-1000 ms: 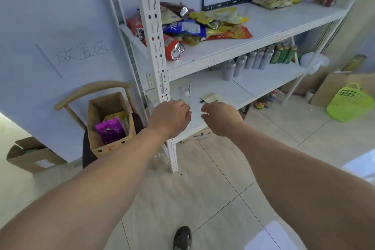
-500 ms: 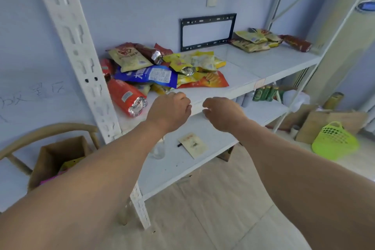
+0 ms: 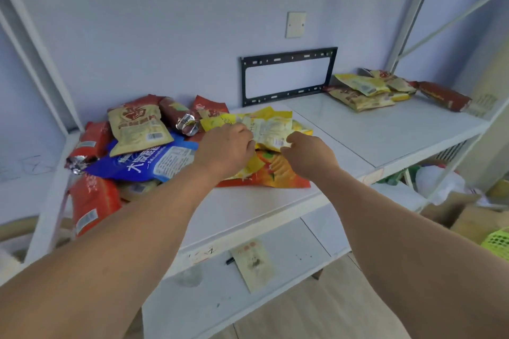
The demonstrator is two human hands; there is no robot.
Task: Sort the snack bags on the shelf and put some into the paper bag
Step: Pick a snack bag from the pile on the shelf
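Since both the left hand [image 3: 224, 150] and right hand [image 3: 308, 155] pinch it, the yellow snack bag [image 3: 265, 125] looks light, crinkly and slippery, best held at its near edge seam.

The blue snack bag [image 3: 148, 162] bears large white Chinese characters, starting with 大; other print is too blurred.

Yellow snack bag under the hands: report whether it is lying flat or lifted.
Lying flat: the yellow snack bag rests on the pile, barcode side up, both hands at its near edge.
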